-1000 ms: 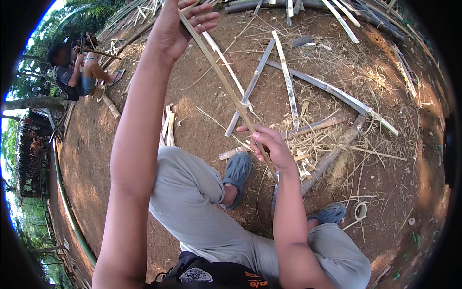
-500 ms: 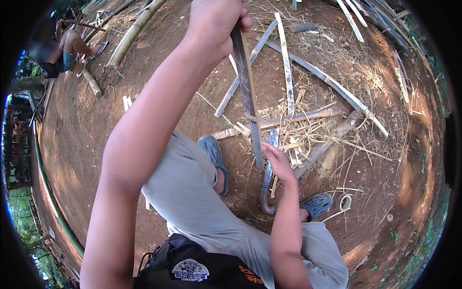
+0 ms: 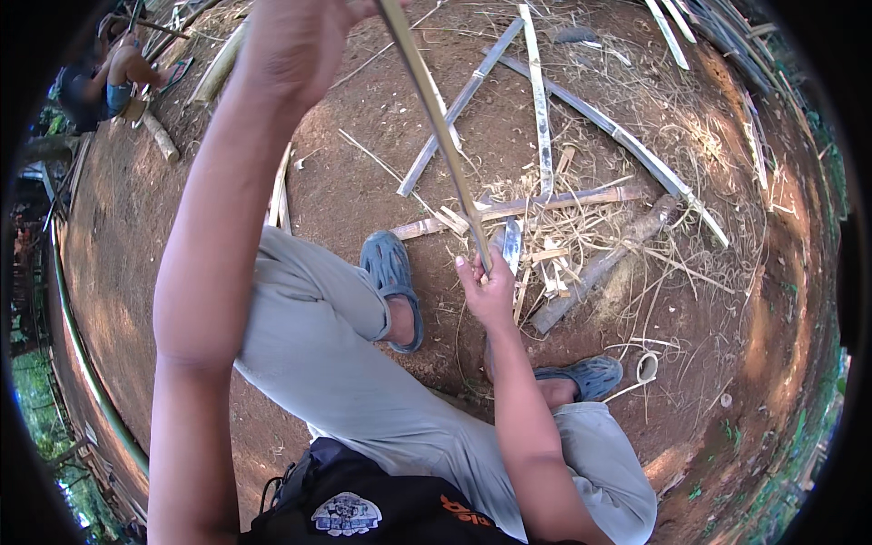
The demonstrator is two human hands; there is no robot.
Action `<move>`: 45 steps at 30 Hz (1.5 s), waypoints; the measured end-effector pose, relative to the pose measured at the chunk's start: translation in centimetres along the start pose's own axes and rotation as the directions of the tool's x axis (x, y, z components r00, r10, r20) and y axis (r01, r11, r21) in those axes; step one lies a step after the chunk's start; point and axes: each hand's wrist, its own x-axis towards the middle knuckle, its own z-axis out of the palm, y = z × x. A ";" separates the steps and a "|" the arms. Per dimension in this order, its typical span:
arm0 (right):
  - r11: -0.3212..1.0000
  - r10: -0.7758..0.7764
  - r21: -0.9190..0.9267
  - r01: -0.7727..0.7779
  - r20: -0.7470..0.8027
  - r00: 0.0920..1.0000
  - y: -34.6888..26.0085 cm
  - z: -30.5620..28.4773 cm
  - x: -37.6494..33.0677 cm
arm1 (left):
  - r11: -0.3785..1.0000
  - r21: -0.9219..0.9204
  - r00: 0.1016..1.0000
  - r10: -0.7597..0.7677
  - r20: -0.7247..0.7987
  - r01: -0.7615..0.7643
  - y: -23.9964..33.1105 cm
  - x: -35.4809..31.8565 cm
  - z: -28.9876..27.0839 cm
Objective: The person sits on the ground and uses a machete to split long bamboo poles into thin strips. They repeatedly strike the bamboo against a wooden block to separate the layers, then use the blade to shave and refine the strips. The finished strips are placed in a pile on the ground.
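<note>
My left hand (image 3: 300, 50) is raised close to the camera at the top and grips the upper part of a long thin bamboo strip (image 3: 440, 136). The strip slants down and to the right, ending at my right hand (image 3: 486, 292). That hand is closed around a knife whose grey blade (image 3: 511, 245) stands up beside the strip's lower end. Both hands are above my knees in grey trousers (image 3: 318, 345). The knife's handle is hidden in my fist.
Split bamboo slats (image 3: 540, 109), shavings and a short log (image 3: 599, 263) litter the brown dirt in front of my blue sandals (image 3: 391, 272). A white ring (image 3: 647, 366) lies by my right foot. Another person (image 3: 104, 77) sits at the far upper left.
My left hand has lifted the strip higher and nearer the camera. My right hand stayed at the strip's lower end, sliding slightly toward my knees.
</note>
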 end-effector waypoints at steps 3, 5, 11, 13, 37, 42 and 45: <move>0.996 -0.026 -0.090 0.022 -0.047 0.999 2.1 0.6 0.1 | 0.951 -0.100 0.955 0.295 0.026 -0.291 -1.0 0.2 -2.2; 0.993 -0.066 -0.099 0.061 -0.053 0.996 2.8 0.7 0.1 | 0.929 -0.204 0.940 0.330 0.082 -0.308 -0.6 0.1 -3.1; 0.825 -0.029 -0.563 -0.050 -0.131 0.991 2.4 -1.5 -2.3 | 0.938 -0.249 0.945 0.286 0.161 -0.241 -0.3 -0.6 -1.8; 0.717 0.239 -0.639 -0.280 -0.152 0.959 4.8 -2.0 -5.1 | 0.921 -0.222 0.928 0.352 0.125 -0.319 -0.1 -1.9 -1.2; 0.895 0.348 -0.164 -0.416 -0.327 0.878 -4.2 -7.4 -9.3 | 0.893 -0.436 0.759 0.359 0.542 -0.111 -1.7 -4.2 -0.8; 0.843 0.499 -0.123 -0.524 -0.187 0.846 -4.4 -8.1 -8.3 | 0.902 -0.417 0.749 0.351 0.562 -0.110 -1.7 -5.3 -0.4; 0.821 0.563 0.021 -0.571 -0.196 0.803 -2.1 -7.8 -8.8 | 0.904 -0.417 0.765 0.332 0.551 -0.092 -1.3 -6.1 -0.4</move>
